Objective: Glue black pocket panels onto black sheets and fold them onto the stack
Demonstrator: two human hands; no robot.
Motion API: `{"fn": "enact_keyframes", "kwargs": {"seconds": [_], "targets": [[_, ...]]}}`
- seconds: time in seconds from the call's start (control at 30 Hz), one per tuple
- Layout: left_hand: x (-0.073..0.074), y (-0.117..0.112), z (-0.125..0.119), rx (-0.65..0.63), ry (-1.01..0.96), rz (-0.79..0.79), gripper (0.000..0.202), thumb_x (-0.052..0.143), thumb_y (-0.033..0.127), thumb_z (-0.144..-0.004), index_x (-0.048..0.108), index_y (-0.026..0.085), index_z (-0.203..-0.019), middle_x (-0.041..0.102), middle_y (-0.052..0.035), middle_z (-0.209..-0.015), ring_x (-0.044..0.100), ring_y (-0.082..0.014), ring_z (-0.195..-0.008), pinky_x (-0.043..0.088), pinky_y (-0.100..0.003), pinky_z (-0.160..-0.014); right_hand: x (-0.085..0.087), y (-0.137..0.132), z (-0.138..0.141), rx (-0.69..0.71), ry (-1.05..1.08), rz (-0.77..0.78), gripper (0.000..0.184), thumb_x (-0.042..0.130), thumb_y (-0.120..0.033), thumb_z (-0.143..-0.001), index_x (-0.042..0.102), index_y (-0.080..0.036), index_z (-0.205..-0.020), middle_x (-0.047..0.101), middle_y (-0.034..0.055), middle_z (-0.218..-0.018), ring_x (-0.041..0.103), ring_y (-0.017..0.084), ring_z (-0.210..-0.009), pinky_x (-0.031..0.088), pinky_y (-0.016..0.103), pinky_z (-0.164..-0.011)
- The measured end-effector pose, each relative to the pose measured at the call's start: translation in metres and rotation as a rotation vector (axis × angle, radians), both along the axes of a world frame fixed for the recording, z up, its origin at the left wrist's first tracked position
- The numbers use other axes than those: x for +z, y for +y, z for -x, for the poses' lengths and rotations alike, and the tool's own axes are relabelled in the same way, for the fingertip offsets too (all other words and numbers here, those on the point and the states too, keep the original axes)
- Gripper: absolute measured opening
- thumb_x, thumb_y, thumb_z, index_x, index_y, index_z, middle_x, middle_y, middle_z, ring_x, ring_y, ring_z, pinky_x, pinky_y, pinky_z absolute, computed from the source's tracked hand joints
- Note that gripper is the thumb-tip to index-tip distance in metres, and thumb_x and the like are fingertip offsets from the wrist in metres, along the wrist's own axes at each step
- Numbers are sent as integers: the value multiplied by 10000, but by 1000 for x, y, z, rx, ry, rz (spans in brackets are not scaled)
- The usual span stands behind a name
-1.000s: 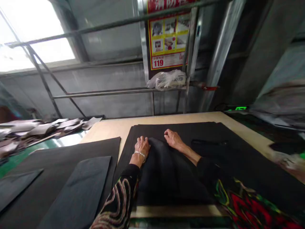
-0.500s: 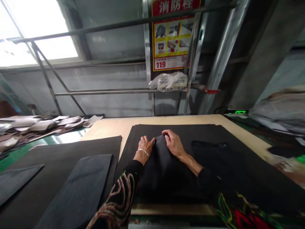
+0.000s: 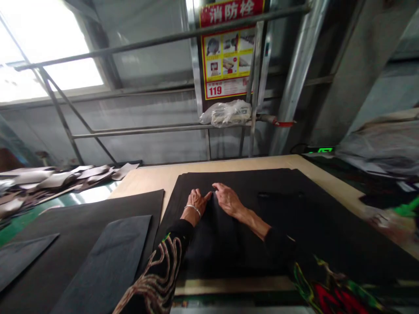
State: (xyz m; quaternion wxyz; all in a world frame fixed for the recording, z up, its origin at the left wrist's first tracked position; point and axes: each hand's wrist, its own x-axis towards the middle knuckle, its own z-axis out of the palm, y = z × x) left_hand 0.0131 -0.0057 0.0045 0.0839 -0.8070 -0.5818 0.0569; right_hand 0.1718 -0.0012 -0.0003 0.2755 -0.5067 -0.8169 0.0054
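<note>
A dark piece of thin sheet material (image 3: 225, 235) lies over a stack of large black sheets (image 3: 275, 179); black on black, its outline is hard to follow. At its far edge my right hand (image 3: 227, 200) has its fingers and thumb closed on the material. Just to the left, my left hand (image 3: 197, 205), with a bracelet at the wrist, has curled fingers on the sheet and its thumb pointing at the right fingertips. The thumb touches the same edge. Both hands are low over the stack, nearly meeting.
On the left lies another dark sheet (image 3: 81, 209) with greyish cut panels (image 3: 108, 248) on it. Pale scraps (image 3: 52, 176) pile up beyond. The wooden board (image 3: 144, 176) shows around the stack. A metal rail frame (image 3: 147, 130) carries a plastic-wrapped item (image 3: 229, 113); wrapped bundles (image 3: 382, 144) stand right.
The raised edge of the dark piece has come down flatter against the stack. Both hands have shifted slightly left in view and stay at that edge. The camera view has tilted a little.
</note>
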Motion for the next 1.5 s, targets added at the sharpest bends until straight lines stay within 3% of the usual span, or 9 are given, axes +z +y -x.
{"fn": "enact_keyframes", "kwargs": {"seconds": [0.13, 0.27, 0.4, 0.5, 0.7, 0.83, 1.17, 1.37, 1.5], "targets": [[1, 2, 2, -5, 27, 3, 596, 269, 90, -965, 346, 349, -1497, 507, -176, -1198, 519, -289, -1083, 490, -364, -833, -36, -16, 9, -23, -123, 57, 385, 471, -172, -899, 616, -87, -1245, 605, 190, -1307, 544, 302, -1242, 448, 454, -1052], [0, 3, 3, -6, 37, 10, 591, 262, 83, -966, 351, 323, -1499, 508, -184, -1196, 522, -289, -1091, 502, -360, -830, -56, -34, 15, -158, -210, 46, 446, 402, -118, -896, 586, -53, -1298, 513, 268, -1384, 449, 398, -1321, 360, 654, -1059], [0, 1, 4, -8, 44, 10, 577, 276, 93, -973, 357, 321, -1497, 505, -184, -1201, 524, -293, -1103, 506, -359, -832, -46, -34, 32, -164, -259, 27, 464, 385, -83, -882, 593, -51, -1295, 486, 254, -1417, 395, 400, -1360, 267, 669, -1118], [-1, 1, 5, -11, 44, 7, 553, 285, 121, -981, 374, 330, -1485, 501, -183, -1196, 525, -296, -1093, 509, -364, -822, -32, -23, 38, -156, -170, 113, 460, 427, -133, -893, 566, -57, -1325, 472, 257, -1426, 423, 391, -1339, 344, 634, -1089], [0, 2, 4, -11, 23, 7, 565, 264, 130, -980, 356, 342, -1496, 497, -184, -1201, 525, -299, -1092, 500, -366, -830, -19, 6, 2, -210, 22, 142, 393, 466, -131, -880, 597, -68, -1245, 592, 253, -1247, 560, 370, -1177, 459, 564, -996], [0, 1, 3, -10, 13, 18, 568, 262, 130, -978, 365, 346, -1493, 497, -179, -1200, 518, -303, -1102, 488, -368, -838, -16, 25, -14, -162, 212, 125, 400, 404, -82, -877, 591, -107, -1230, 634, 177, -1196, 603, 239, -1135, 470, 399, -1034], [-1, 1, 4, -5, -24, 23, 560, 285, 126, -975, 392, 353, -1475, 498, -180, -1220, 511, -308, -1118, 484, -378, -849, 1, 16, -8, 94, 531, 14, 504, 284, -62, -848, 511, -119, -1295, 614, 123, -1257, 642, 133, -1075, 515, 299, -966], [-1, 1, 5, -13, -22, 9, 544, 282, 135, -982, 396, 347, -1470, 508, -176, -1215, 512, -303, -1124, 485, -375, -863, -5, 0, 16, 87, 94, 142, 508, 368, -75, -890, 491, -93, -1382, 562, 154, -1370, 540, 188, -1254, 406, 338, -1096], [-2, 0, 4, -13, -29, 1, 560, 311, 106, -964, 391, 324, -1474, 523, -175, -1202, 522, -300, -1116, 490, -370, -854, -27, -15, 20, -46, -34, 234, 530, 511, -274, -927, 501, 1, -1380, 446, 270, -1446, 371, 375, -1389, 274, 551, -1150]]}}
